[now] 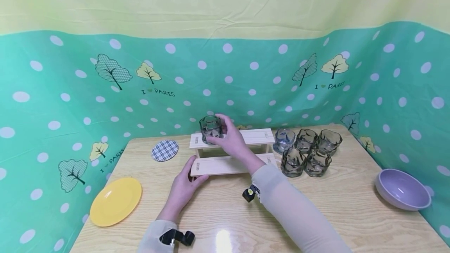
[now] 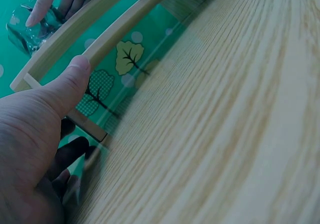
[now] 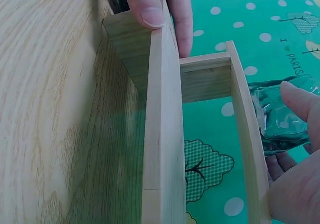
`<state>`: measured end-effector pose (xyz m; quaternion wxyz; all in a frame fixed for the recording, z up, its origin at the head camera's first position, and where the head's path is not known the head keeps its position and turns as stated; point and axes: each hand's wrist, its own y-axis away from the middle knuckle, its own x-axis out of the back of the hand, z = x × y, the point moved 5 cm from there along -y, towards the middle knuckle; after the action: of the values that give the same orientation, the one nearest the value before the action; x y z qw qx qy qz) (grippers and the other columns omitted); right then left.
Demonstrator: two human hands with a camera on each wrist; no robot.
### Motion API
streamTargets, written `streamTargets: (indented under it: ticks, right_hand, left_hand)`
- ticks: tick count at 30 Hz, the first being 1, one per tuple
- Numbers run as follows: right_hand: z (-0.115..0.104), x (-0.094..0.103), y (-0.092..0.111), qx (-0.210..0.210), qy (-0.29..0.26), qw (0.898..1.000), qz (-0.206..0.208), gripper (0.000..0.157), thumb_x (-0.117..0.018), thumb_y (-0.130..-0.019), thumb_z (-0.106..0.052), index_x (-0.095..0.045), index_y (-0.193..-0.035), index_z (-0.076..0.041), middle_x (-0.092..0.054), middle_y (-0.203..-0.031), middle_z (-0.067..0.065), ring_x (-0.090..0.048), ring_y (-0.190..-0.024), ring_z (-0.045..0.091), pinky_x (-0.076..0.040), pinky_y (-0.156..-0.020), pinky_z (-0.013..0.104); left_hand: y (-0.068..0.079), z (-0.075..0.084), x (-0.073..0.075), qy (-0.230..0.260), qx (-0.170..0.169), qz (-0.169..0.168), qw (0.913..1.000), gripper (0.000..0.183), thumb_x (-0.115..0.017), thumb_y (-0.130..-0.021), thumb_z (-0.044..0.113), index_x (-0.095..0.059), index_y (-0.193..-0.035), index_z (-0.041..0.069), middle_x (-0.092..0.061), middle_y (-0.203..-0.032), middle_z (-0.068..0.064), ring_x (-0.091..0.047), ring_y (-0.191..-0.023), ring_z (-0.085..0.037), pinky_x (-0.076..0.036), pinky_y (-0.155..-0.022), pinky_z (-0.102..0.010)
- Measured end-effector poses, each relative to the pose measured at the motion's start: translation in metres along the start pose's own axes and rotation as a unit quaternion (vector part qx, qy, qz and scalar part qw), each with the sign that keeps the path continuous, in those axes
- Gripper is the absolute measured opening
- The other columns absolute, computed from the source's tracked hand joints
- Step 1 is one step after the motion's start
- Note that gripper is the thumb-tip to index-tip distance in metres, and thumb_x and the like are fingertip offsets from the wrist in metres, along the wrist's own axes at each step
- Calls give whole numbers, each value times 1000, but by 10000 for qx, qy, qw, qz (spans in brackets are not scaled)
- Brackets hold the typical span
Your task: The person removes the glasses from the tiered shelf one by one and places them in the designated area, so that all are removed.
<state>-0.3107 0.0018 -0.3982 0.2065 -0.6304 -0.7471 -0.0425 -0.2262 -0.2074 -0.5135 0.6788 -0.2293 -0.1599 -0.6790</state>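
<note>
A two-step wooden rack (image 1: 221, 165) stands at the middle of the table. At the left part of its upper step, my right hand (image 1: 233, 140) holds a grey-tinted glass (image 1: 210, 129) upright, thumb on the near side and fingers round its right and far side. In the right wrist view the base of the glass (image 3: 280, 116) is right at the upper board. My left hand (image 1: 184, 186) grips the left end of the lower step, thumb (image 2: 75, 76) on the front edge and fingers around the end.
Right of the rack stand several similar tinted glasses (image 1: 317, 163) close together. A checked round coaster (image 1: 165, 150) lies left of the rack. Farther left is a yellow plate (image 1: 116, 202); at the right edge sits a purple bowl (image 1: 402, 188). A green dotted curtain (image 1: 228, 77) surrounds the table.
</note>
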Motion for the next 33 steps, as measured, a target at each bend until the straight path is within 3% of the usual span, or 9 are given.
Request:
streamTargets:
  ticks: [17,33]
  right_hand:
    - [-3,6,5,-265,-356,9989,167,90,-97,-90,-26,-46,-164,-33,-54,-153,11,-58,-137,34,-53,-115,50]
    - [-26,34,28,-286,-477,9980,310,88,-100,-85,-31,-52,-158,-38,-56,-151,6,-55,-142,36,-46,-122,51]
  left_hand:
    - [0,0,-1,-31,-178,-5,9998,92,-87,-96,42,-38,-173,25,-54,-165,-14,-48,-155,-36,-38,-127,-55]
    - [0,-1,1,21,-186,26,9998,91,-87,-97,39,-39,-172,25,-55,-165,-13,-49,-154,-34,-40,-127,-54]
